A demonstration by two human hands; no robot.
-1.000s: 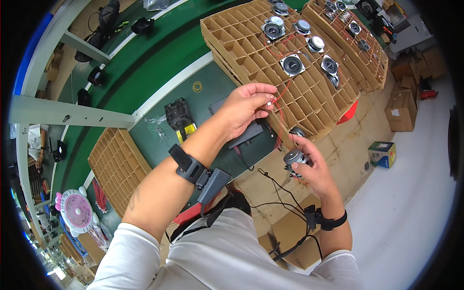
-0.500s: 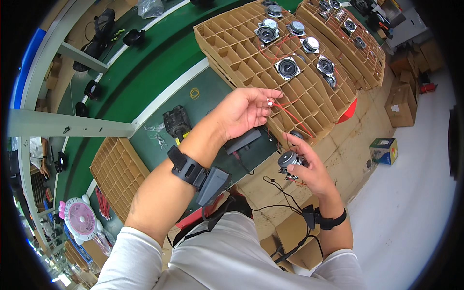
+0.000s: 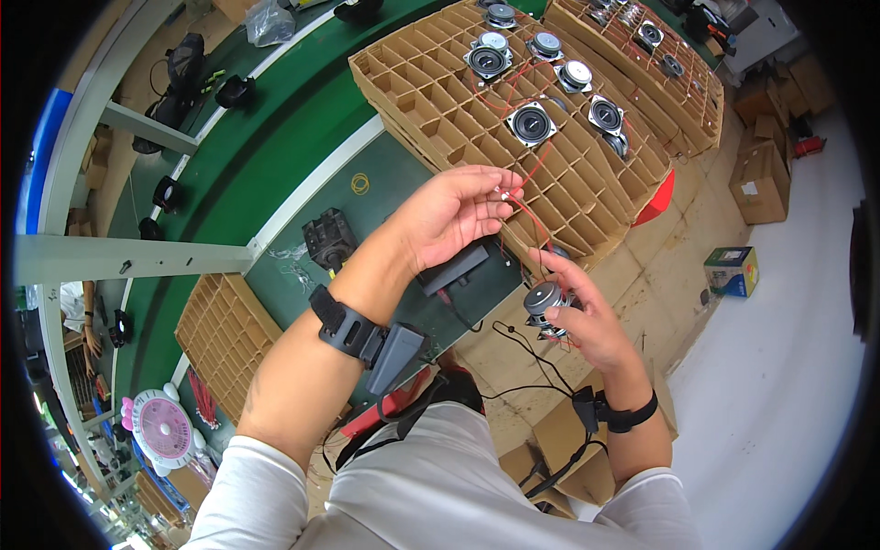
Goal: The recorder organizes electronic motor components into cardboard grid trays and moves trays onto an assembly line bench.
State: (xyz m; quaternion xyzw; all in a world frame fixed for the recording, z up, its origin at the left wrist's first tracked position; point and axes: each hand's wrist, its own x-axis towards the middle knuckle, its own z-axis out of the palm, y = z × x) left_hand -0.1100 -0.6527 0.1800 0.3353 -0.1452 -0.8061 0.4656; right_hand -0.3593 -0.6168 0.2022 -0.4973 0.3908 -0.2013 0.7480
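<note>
Between the thumb and fingertips of my left hand (image 3: 458, 215) is the end of a red wire, with a small white connector (image 3: 503, 193) showing; the other fingers are loosely curled. My right hand (image 3: 596, 321) is closed round a round speaker (image 3: 546, 296) with a silver metal back. Something more of metal shows below it, perhaps a second speaker, partly hidden by the fingers. Beyond both hands lies a cardboard divider tray (image 3: 440, 115), where several speakers rest on the cells, among them a black-coned square-framed speaker (image 3: 532, 124).
A second divider tray (image 3: 683, 115) with speakers stands at the far right. On the green bench lie a black device (image 3: 328, 236), a yellow wire coil (image 3: 360, 184) and another divider tray (image 3: 225, 316). A pink-and-white fan (image 3: 165, 428) is at left; an open carton (image 3: 573, 440) sits below my right arm.
The view has shifted slightly, so the trays sit a little further left. The red wire now also stretches up over the tray from my left fingers. Both hands keep their holds.
</note>
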